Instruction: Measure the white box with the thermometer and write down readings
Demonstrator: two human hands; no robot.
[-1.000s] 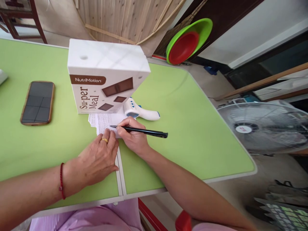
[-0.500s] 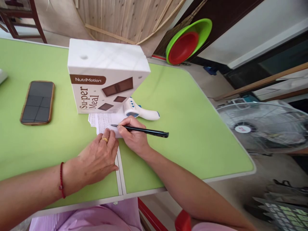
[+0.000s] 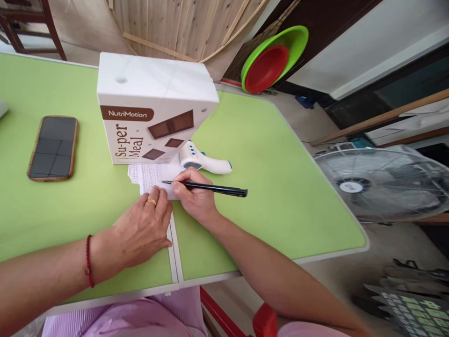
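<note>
the right hand is pinching a black pen, its tip reaching over the paper. the left hand, open and flattish, is resting its fingertips on the paper's near part. a box is standing just beyond; the green worktop is stretching rightward to its pale edge, leaving room beside the pen.

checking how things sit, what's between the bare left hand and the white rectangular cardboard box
The head view shows white paper sheets with small dark writing, and the tip of a slim black pen.
</note>
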